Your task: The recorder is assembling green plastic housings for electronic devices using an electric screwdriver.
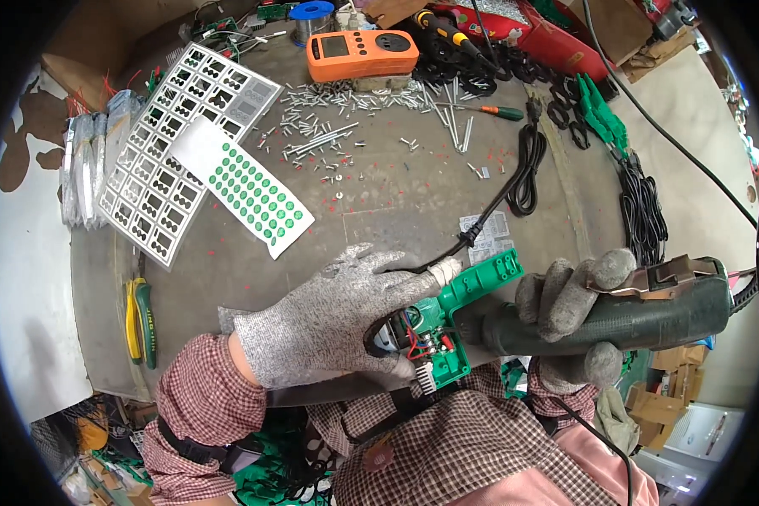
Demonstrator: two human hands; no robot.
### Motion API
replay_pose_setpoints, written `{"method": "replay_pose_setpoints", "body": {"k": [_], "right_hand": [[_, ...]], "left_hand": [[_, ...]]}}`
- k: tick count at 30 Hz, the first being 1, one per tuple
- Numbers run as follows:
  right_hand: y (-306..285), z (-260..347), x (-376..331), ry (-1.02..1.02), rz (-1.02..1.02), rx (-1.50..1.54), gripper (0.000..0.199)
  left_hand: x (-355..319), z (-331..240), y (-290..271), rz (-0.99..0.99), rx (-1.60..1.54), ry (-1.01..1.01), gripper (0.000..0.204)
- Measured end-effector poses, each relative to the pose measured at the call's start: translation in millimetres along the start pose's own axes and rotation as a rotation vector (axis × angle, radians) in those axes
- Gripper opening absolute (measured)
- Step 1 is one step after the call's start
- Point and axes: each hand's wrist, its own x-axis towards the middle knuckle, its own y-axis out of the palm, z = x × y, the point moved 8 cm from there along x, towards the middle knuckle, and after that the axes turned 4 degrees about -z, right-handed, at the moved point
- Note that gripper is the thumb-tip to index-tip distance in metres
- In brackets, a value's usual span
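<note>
My left hand (320, 312), in a grey knit glove, is closed around a green plastic housing (491, 278) just above the table's near edge. Red and blue wires, small electronic parts and a silvery finned heat sink (427, 377) show in the open housing. A black power cord (527, 169) runs from a coil on the table toward the housing. My right hand (569, 308), also gloved, grips a dark green cylindrical power tool (649, 319) with a brown lever along its top. The tool's nose points left at the housing; its tip is hidden.
Farther back lie loose screws (312, 126), an orange meter (363, 55) and a screwdriver (497, 111). Sticker sheets (244, 198) are at left, above pliers (143, 320). Green handles (599, 118) and bundled black cords (643, 211) sit at right. A hanging cable (666, 152) crosses the right side.
</note>
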Motion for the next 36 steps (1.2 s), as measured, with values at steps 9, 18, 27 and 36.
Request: {"method": "replay_pose_setpoints", "body": {"k": [9, 18, 27, 36], "right_hand": [[18, -6, 4, -0.177, 0.301, 0.153, 0.069], [32, -8, 4, -0.067, 0.410, 0.254, 0.067], [40, -9, 3, 0.015, 0.507, 0.167, 0.039], [48, -13, -9, -0.072, 0.222, 0.181, 0.031]], "left_hand": [[5, -1, 1, 0.032, 0.027, 0.006, 0.102], [1, 5, 9, 0.062, 0.051, 0.034, 0.104], [5, 4, 9, 0.064, 0.099, 0.053, 0.105], [3, -2, 6, 0.052, 0.099, 0.067, 0.099]]}}
